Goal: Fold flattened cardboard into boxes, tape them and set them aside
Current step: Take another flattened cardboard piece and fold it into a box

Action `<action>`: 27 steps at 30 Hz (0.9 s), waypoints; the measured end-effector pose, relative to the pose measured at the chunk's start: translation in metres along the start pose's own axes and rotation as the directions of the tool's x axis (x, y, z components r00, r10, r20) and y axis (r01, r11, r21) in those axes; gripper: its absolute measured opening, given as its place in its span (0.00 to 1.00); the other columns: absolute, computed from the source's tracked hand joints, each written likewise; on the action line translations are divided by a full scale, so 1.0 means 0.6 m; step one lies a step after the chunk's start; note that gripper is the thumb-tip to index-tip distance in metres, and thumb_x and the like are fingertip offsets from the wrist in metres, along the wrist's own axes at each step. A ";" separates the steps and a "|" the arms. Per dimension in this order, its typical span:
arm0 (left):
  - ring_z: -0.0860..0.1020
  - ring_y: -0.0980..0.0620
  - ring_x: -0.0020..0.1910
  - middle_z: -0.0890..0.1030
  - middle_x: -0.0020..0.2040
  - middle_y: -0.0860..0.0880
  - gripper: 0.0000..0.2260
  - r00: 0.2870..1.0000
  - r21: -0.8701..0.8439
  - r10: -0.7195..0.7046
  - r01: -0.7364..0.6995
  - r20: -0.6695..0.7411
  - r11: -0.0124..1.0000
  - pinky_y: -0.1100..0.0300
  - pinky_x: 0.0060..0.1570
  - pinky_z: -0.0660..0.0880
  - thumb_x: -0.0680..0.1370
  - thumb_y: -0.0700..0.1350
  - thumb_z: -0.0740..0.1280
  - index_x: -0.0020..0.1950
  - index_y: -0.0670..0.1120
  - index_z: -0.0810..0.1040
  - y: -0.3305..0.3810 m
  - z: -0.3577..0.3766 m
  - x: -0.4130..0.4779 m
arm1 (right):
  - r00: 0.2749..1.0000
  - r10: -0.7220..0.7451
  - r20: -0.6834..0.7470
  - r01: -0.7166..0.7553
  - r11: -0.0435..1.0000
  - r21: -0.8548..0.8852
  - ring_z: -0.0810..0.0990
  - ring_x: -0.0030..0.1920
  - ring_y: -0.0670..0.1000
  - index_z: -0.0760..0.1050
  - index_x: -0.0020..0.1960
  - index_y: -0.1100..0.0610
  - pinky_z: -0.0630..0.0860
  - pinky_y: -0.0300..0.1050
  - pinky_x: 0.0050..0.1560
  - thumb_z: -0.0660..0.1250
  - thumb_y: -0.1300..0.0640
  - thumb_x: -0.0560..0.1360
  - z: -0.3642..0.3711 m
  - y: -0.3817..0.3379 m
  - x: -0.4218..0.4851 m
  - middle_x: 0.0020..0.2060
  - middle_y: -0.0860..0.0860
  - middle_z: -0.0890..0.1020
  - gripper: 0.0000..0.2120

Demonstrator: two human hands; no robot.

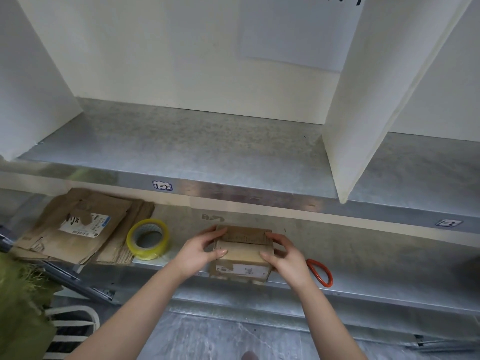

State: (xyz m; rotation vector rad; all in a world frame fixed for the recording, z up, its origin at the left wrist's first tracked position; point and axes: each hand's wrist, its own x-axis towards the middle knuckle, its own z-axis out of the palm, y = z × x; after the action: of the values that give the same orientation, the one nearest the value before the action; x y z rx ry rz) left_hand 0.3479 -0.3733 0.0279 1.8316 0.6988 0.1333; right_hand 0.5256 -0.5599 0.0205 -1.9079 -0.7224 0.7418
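Note:
A small brown cardboard box [242,255] stands on the lower metal shelf [363,258], at its front edge. My left hand [200,252] grips its left side, thumb on top and fingers along the far edge. My right hand [283,254] grips the right side the same way, thumb pressing the top flap. A white label shows on the box's front face. A stack of flattened cardboard [75,227] lies at the left of the shelf. Beside it sits a roll of yellowish clear tape [148,239].
Orange-handled scissors [320,272] lie on the shelf just right of my right hand. The upper metal shelf [194,149] carries white upright dividers [363,126]. A white wire rack [70,331] and green fabric [20,302] are low on the left.

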 end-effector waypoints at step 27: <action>0.63 0.59 0.70 0.60 0.71 0.61 0.22 0.983 0.219 0.141 -0.114 -0.114 0.969 0.64 0.68 0.63 0.77 0.47 0.69 0.68 0.60 0.67 -0.057 0.001 0.052 | 0.999 0.014 -0.035 -0.015 0.999 -0.032 0.74 0.61 0.47 0.69 0.66 0.41 0.71 0.38 0.58 0.71 0.54 0.75 0.071 0.030 0.057 0.62 0.45 0.72 0.23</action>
State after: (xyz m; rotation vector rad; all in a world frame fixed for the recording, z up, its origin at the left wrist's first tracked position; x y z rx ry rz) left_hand 0.3601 -0.3504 -0.0105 2.0883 0.7061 0.2733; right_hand 0.5190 -0.5185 -0.0186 -1.9525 -0.7032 0.7079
